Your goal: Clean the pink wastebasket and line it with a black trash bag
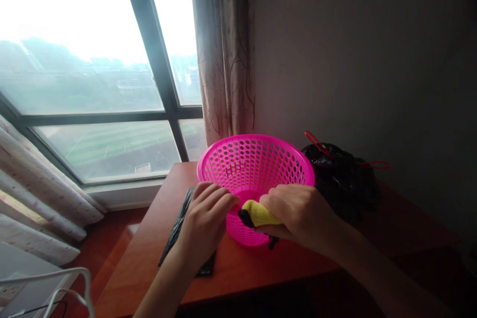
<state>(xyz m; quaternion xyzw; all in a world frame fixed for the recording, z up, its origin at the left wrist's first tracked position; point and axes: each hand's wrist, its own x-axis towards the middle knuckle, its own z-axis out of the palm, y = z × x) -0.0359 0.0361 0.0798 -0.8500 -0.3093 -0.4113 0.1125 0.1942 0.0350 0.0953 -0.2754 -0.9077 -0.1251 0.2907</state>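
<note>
My right hand (296,206) pinches a yellow-and-black knitted bundle (262,213) at six o'clock of a pink perforated basket (257,138).
My left hand (206,216) curls its fingers opposite; what they grip I cannot tell. The basket stands on the counter (246,278), flat black plastic (174,232) at its eight o'clock, a black bag (346,184) with red drawstrings (318,145) at its three.

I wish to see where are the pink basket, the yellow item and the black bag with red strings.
Pink basket (257,165): head view, inner far wall.
Yellow item (261,213): head view, its visible middle.
Black bag (346,181): head view, its crumpled side.
</note>
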